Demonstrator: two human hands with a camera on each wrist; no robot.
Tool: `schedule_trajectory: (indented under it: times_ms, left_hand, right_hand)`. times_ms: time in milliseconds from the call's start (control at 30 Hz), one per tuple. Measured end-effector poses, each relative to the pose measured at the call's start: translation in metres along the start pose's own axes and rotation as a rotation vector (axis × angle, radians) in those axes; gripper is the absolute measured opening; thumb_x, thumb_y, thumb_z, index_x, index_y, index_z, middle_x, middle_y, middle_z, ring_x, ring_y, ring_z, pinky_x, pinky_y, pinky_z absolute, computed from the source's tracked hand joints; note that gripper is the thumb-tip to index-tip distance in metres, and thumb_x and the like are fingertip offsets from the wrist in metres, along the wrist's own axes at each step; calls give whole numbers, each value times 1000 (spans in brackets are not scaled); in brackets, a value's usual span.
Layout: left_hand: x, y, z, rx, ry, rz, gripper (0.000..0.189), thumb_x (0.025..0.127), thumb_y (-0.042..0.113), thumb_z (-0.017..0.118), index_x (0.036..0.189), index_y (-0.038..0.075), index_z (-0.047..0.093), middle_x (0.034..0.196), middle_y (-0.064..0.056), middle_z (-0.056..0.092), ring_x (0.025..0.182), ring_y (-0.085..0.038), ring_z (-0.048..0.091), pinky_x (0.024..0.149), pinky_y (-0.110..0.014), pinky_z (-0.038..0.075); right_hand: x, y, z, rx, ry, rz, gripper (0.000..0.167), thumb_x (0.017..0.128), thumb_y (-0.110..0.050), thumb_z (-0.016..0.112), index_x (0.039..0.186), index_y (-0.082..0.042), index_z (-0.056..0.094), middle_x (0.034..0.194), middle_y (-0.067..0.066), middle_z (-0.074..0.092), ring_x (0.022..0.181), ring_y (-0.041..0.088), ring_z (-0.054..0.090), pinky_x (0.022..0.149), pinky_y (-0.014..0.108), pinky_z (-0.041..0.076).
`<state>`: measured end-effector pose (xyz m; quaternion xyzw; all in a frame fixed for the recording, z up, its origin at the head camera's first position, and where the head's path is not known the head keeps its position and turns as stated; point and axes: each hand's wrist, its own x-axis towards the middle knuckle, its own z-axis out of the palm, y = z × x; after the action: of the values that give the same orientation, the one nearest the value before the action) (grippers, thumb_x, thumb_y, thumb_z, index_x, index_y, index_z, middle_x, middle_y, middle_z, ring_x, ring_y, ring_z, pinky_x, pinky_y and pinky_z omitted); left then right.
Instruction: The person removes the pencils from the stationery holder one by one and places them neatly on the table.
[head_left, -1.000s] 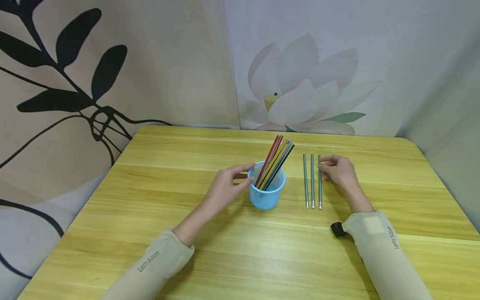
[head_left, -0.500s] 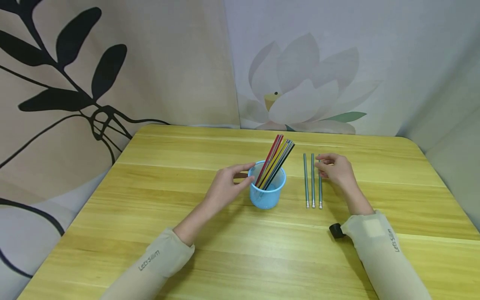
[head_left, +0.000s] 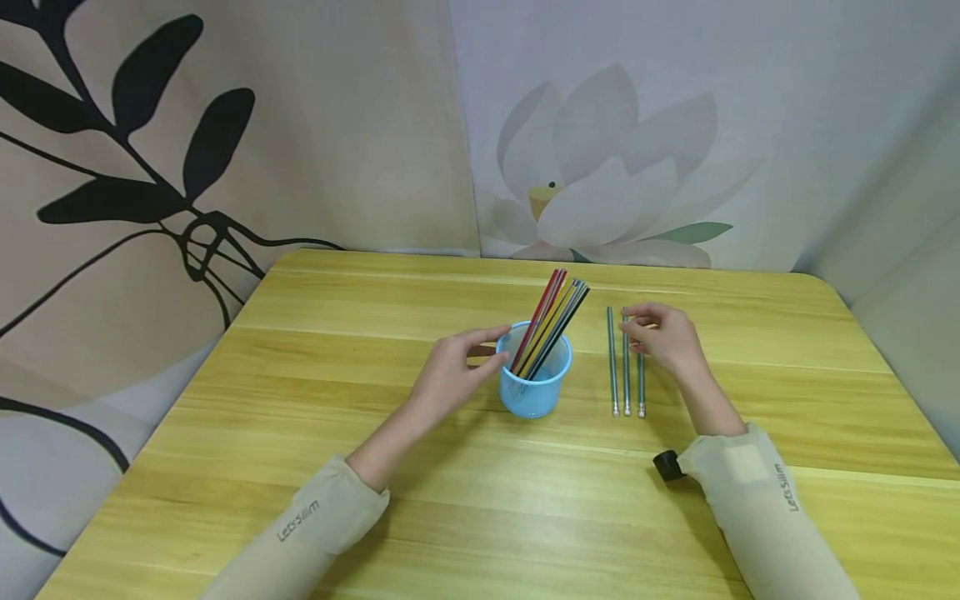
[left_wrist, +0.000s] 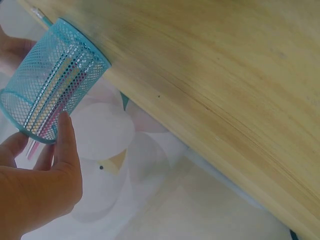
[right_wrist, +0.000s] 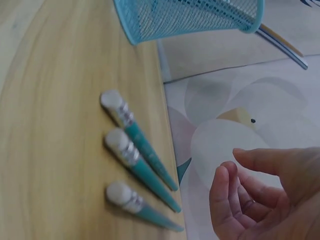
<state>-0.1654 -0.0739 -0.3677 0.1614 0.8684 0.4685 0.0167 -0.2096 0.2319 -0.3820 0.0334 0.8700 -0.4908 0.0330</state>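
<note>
In the head view a blue mesh pencil cup [head_left: 531, 402] stands mid-table. Red, yellow and dark pencils [head_left: 551, 325] lean to the right inside it. My left hand [head_left: 453, 367] holds the cup at its left rim; in the left wrist view the fingers [left_wrist: 66, 145] lie against the mesh. To the cup's right, three teal pencils [head_left: 612, 367] lie side by side, white eraser ends [right_wrist: 120, 141] toward me. My right hand [head_left: 666, 337] is over the far ends of the middle and right pencils, covering part of them. Its fingers are loosely bent with nothing between them.
The wooden table [head_left: 420, 517] runs back to a wall hanging [head_left: 630, 167] printed with a flower. Printed dark leaves [head_left: 150, 75] show on the left hanging. A small black device [head_left: 667, 465] sits at the right sleeve cuff.
My right hand has shifted left, from the rightmost teal pencil to over the middle one. The left hand, the cup and the pencils stay in place.
</note>
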Motion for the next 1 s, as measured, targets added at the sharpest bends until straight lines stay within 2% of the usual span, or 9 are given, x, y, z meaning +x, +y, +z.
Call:
schedule_trajectory:
  times_ms: [333, 633, 867, 1000]
  left_hand:
    - [1, 0, 1, -3, 18, 26, 39, 95, 17, 68, 134, 10, 64, 134, -14, 65, 109, -32, 71, 85, -36, 62]
    - [1, 0, 1, 8, 10, 6, 39, 96, 19, 68, 134, 12, 64, 133, -13, 66, 109, -31, 71, 87, -37, 62]
    - [0, 1, 0, -5, 5, 1, 39, 96, 18, 68, 134, 12, 64, 134, -12, 65, 110, -31, 71, 87, -36, 62]
    - [0, 0, 1, -10, 3, 0, 39, 96, 16, 68, 134, 12, 64, 134, -12, 65, 111, -31, 71, 88, -36, 62]
  right_hand:
    - [-6, -16, 6, 14, -19, -39, 37, 99, -17, 60, 130, 4, 60, 108, 13, 62, 83, 12, 66, 77, 26, 63]
    - [-12, -28, 11, 76, -69, -89, 41, 99, -20, 62, 131, 5, 59, 111, 19, 65, 81, 5, 63, 74, 23, 62]
    - [-17, -36, 15, 95, -101, -104, 40, 99, -23, 62, 131, 2, 59, 119, 23, 65, 91, 17, 66, 78, 25, 62]
    - [-19, -40, 17, 110, -115, -112, 40, 99, -22, 62, 131, 2, 60, 120, 23, 65, 92, 17, 66, 78, 24, 62]
